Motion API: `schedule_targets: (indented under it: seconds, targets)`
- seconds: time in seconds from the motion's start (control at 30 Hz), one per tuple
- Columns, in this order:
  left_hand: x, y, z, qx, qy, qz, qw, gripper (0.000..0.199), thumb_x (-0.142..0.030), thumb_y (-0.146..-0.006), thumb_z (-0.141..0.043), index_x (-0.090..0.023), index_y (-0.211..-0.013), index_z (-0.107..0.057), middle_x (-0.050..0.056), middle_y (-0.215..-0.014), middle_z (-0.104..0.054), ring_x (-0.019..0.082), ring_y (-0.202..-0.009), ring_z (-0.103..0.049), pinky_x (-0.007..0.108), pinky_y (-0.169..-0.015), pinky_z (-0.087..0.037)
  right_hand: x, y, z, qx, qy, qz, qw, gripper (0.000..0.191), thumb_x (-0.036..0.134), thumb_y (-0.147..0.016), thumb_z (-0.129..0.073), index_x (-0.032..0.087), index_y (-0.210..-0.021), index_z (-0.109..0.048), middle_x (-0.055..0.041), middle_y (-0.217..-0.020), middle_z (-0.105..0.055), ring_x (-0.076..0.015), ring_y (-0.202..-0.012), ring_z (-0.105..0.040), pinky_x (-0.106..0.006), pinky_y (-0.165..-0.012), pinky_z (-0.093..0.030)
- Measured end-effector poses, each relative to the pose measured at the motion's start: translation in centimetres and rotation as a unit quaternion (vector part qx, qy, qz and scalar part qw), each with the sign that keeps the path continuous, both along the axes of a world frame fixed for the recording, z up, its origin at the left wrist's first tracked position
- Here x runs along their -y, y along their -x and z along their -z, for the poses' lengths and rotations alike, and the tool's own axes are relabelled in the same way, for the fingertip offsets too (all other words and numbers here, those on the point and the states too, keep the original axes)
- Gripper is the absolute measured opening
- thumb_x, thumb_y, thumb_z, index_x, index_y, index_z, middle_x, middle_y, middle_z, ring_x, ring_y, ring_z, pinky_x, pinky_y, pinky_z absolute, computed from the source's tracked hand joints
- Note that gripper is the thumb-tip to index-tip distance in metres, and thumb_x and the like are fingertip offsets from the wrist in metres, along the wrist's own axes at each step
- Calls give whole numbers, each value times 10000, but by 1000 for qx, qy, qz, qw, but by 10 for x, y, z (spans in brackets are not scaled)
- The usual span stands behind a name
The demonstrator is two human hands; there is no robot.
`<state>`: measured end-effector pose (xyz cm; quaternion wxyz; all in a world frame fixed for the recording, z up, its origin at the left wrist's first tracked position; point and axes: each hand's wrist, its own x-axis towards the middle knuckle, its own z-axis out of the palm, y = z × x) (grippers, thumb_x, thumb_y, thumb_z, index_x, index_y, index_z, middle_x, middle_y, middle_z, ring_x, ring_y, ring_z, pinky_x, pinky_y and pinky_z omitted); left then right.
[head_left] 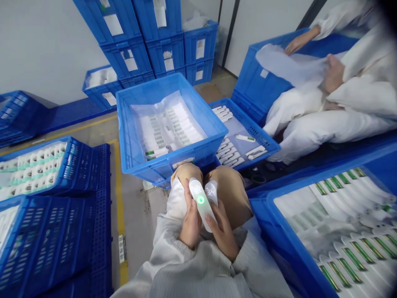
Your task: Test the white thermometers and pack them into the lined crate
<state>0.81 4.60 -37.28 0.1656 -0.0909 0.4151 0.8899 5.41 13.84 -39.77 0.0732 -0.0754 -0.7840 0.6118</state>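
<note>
Two white handheld devices are held over my lap. The front device [201,205] has lit digits at its top and a glowing green ring. My left hand [190,221] is closed round its left side. My right hand [223,231] has its fingers on the lower right of that device and also grips the second device [211,191], which shows lit digits and lies partly behind the first. Just beyond my knees is a blue bin [173,159] with rows of white devices on a thin white sheet.
A low blue tray [269,145] with white devices adjoins the bin. At the right is a crate [288,244] of devices with green-and-gold batteries; crates [62,223] stand left. A person in white handles a translucent sheet [279,62] at upper right. Stacked bins [124,41] stand behind.
</note>
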Motion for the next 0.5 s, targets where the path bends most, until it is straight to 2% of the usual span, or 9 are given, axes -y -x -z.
schedule_targets:
  seconds: [0.1, 0.17, 0.37, 0.43, 0.5]
  targets:
    - [-3, -3, 3, -41, -26, 29, 998, 805, -551, -887, -470, -383, -1495, 30, -58, -1594, -85, 194, -1432, -211, 301, -1163, -235, 1, 1, 2, -12, 3, 11, 1000, 375, 416, -926, -483, 283, -1262, -580, -63, -1360, -486, -265, -1302, -419, -430, -1103, -354]
    - [-2, -4, 6, -55, -6, 33, 998, 803, -548, -896, -451, -363, -1497, 48, -50, -1599, -25, 200, -1440, -179, 310, -1170, -217, 1, 2, 5, -26, 9, 6, 1000, 369, 411, -941, -453, 291, -1264, -585, -59, -1359, -500, -260, -1304, -423, -428, -1101, -360]
    - [11, 0, 6, -136, 177, 67, 972, 853, -449, -866, -561, -317, -1510, -16, -70, -1573, 184, 231, -1449, 108, 327, -1190, -71, 0, 4, 22, -39, 19, 11, 999, 353, 402, -919, -510, 295, -1244, -600, -57, -1319, -542, -257, -1267, -475, -410, -1071, -408]
    - [15, 1, 13, -144, 191, 87, 967, 860, -431, -869, -559, -323, -1507, 7, -53, -1579, 174, 240, -1451, 92, 344, -1189, -67, -2, 5, 30, -45, 21, -6, 999, 367, 362, -908, -542, 301, -1267, -578, -58, -1315, -538, -246, -1262, -481, -384, -1059, -427]
    - [18, 3, 25, -143, 175, 101, 969, 875, -416, -870, -561, -314, -1505, 33, -5, -1595, 99, 249, -1458, -35, 366, -1186, -90, -4, 8, 37, -60, 21, -28, 998, 379, 328, -898, -560, 297, -1275, -570, -62, -1298, -542, -237, -1240, -503, -361, -1046, -443]
